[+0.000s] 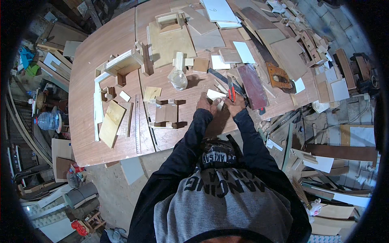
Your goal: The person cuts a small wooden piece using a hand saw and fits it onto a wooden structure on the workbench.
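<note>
Both hands are at the near edge of the wooden table, right of its middle. My left hand (208,104) is closed on a small white block (215,94), its fingers along the near side. My right hand (235,105) is just to the right, with its fingers closed around a slim red-and-grey utility knife (231,89) that points away from me. The fingertips of both hands come close together beside the block. Beyond them lie thin wood strips (221,86) and a dark metal straightedge (219,75). A clear plastic bag (178,79) rests farther left.
A handsaw (278,77) and a dark red board (253,86) lie to the right. Left of my hands sit a small wooden frame (166,113), a steel ruler (137,123) and an open wooden box (125,65). Offcuts (324,162) crowd the floor on the right.
</note>
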Action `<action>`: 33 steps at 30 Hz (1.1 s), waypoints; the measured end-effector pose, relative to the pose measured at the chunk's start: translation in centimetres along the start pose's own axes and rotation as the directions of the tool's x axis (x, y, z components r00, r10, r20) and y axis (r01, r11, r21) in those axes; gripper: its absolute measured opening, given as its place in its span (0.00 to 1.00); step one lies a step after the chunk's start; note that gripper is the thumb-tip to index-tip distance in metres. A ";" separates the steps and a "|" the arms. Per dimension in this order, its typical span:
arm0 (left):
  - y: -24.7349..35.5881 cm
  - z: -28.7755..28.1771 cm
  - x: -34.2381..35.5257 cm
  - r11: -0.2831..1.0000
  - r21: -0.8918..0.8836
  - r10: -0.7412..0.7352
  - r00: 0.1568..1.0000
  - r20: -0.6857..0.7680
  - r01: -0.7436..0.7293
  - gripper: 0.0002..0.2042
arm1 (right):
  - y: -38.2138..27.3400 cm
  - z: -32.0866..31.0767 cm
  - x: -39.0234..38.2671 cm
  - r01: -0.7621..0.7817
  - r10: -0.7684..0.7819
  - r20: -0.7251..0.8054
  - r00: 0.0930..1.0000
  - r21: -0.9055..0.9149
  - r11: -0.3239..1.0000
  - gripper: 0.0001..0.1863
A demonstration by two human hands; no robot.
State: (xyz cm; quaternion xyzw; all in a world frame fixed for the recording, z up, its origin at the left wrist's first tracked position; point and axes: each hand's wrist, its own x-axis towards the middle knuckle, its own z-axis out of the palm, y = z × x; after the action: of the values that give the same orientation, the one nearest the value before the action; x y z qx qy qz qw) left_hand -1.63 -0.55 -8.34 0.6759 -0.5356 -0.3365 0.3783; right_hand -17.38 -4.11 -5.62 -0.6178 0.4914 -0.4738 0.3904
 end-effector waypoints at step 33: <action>8.5 -1.4 -1.0 0.995 -0.060 -0.091 0.964 -0.251 0.079 0.23 | 2.3 2.5 1.0 -0.375 0.395 -0.327 0.858 0.127 0.919 0.18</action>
State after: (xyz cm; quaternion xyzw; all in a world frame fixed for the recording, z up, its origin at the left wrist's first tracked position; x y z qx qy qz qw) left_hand -4.58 -0.50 -0.21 0.7261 -0.4449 -0.2766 0.4453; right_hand -15.45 -5.51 -8.18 -0.4024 0.6517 -0.5015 0.4024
